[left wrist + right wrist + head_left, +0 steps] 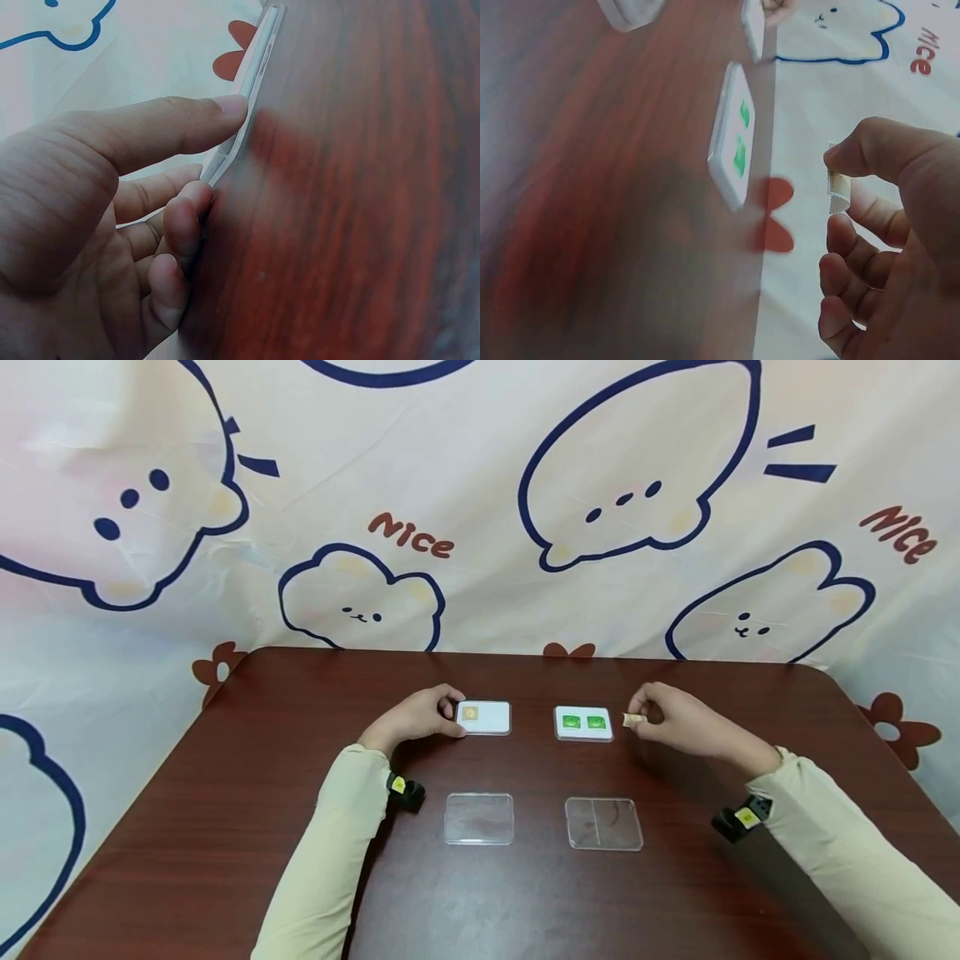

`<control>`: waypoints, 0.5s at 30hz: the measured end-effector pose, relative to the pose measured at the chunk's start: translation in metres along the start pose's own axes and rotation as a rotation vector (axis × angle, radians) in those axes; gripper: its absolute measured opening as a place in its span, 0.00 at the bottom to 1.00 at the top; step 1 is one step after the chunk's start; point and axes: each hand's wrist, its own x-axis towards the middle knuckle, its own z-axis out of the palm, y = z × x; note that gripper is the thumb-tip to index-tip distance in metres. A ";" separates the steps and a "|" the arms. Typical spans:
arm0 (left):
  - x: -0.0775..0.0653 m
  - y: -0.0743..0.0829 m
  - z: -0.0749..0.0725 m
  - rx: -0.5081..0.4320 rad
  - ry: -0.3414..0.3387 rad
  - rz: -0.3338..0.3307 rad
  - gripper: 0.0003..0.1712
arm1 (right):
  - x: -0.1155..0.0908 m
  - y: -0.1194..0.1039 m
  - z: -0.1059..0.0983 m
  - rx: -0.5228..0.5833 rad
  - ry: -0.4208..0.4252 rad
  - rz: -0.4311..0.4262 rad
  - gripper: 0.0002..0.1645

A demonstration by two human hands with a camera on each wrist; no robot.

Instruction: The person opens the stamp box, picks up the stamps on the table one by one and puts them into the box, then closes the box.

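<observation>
The right hand (678, 718) pinches a curled stamp (632, 720) beside the green-stamped case (583, 735); the left hand (414, 717) pinches the one-stamp case (492, 718) (by its edge); probably a placing step, calling for gentle flattening.

A pale cloth (480, 460) hangs beyond the brown table (540, 902), printed with blue-outlined cartoon animals (363, 597) and red-brown lettering (411, 535). Brown flowers (887, 707) show beside the table's left and right edges.
</observation>
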 end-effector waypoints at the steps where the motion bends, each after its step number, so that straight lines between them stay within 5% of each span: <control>1: 0.000 0.000 0.000 -0.002 -0.001 0.001 0.32 | 0.005 -0.005 0.000 0.001 -0.001 -0.007 0.08; 15: 0.000 -0.001 0.000 0.003 -0.005 -0.001 0.32 | 0.070 -0.065 0.022 0.008 -0.065 -0.078 0.11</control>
